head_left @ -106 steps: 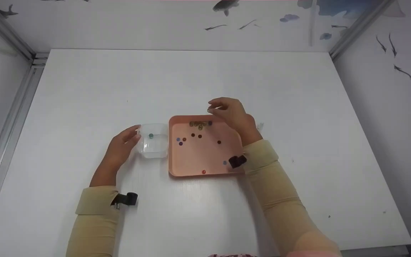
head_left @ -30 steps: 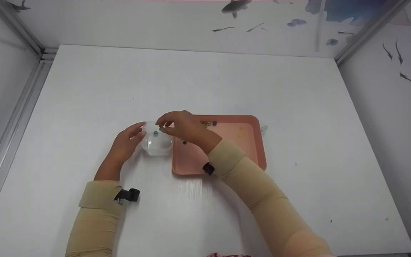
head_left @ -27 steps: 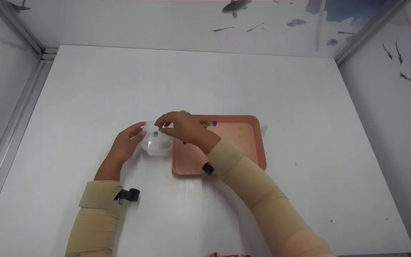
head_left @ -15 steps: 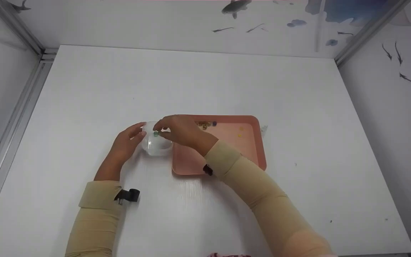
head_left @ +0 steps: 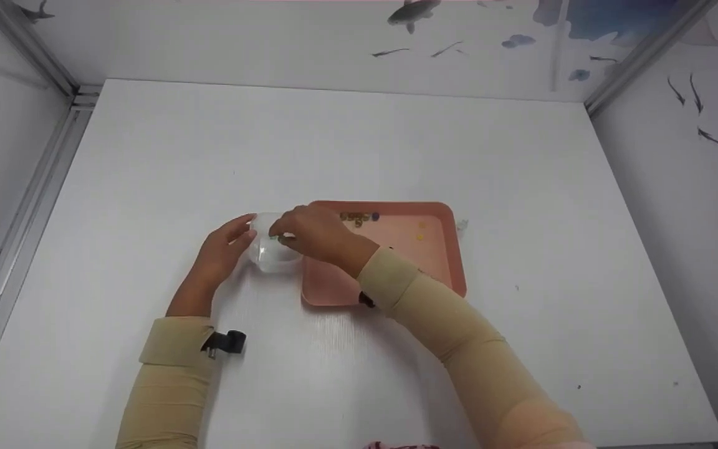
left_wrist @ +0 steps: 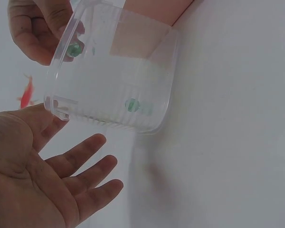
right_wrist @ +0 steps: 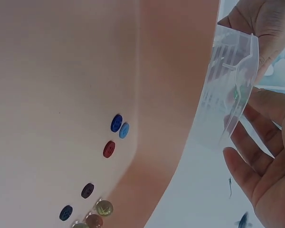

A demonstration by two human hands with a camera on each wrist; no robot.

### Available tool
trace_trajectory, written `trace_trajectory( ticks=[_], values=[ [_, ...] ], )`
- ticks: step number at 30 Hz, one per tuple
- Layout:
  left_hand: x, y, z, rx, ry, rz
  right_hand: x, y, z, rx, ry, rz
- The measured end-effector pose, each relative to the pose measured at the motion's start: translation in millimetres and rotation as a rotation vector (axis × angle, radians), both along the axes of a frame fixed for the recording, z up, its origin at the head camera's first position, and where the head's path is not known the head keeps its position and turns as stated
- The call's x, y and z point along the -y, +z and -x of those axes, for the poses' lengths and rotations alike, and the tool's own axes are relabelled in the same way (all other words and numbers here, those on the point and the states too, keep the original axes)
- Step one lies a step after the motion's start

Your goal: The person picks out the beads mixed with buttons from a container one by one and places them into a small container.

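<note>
White matte tabletop (head_left: pixel 359 143), fish-painted walls around. Clear ribbed plastic box (left_wrist: pixel 114 76) just left of smooth pink tray (head_left: pixel 440 249); left hand (head_left: pixel 225 240) relaxed against its side, right hand (head_left: pixel 309 231) pinching green bead (left_wrist: pixel 74 49) above it. Second green bead (left_wrist: pixel 132 105) inside, seen only from left wrist; flat buttons (right_wrist: pixel 115 135) only from right wrist.

A white counter (head_left: pixel 359 143) carries a pink tray (head_left: pixel 443 274) (buttons and beads lie in it) and, touching the tray's left side, a clear plastic box (head_left: pixel 268 259).
</note>
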State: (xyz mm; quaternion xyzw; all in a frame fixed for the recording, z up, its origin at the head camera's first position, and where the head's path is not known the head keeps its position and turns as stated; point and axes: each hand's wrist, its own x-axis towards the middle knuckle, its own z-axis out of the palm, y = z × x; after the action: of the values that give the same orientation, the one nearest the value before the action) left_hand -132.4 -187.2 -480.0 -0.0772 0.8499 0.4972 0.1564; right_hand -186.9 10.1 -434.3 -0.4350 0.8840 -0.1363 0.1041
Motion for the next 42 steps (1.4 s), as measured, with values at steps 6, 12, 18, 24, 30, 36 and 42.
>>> trace_trajectory(
  ticks=[6, 12, 18, 24, 30, 36, 42],
  values=[
    [0.9, 1.3, -0.8, 0.008, 0.008, -0.009, 2.3, -2.3, -1.5, -0.051, 0.029, -0.038],
    [0.0, 2.4, 0.0, 0.020, 0.007, 0.003, 0.2, -4.2, -2.7, -0.061, 0.027, -0.005],
    [-0.1, 2.0, 0.9, 0.026, 0.004, 0.011, -5.7, -3.0, -4.0, -0.126, 0.019, 0.057],
    [-0.8, 2.7, 0.8, 0.041, 0.007, 0.004, -9.1, -0.9, -4.5, -0.213, 0.012, 0.013],
    [-0.6, 2.8, 0.4, 0.034, -0.003, 0.022, -12.2, 5.0, -4.1, -0.187, -0.048, -0.034],
    [-1.7, 3.3, 0.6, 0.037, -0.003, 0.022, -18.2, 15.2, -3.6, -0.196, -0.088, -0.068],
    [-1.2, 1.4, 0.0, 0.032, 0.002, 0.013, -30.0, 26.0, -5.6, -0.198, -0.109, -0.070]
  ],
)
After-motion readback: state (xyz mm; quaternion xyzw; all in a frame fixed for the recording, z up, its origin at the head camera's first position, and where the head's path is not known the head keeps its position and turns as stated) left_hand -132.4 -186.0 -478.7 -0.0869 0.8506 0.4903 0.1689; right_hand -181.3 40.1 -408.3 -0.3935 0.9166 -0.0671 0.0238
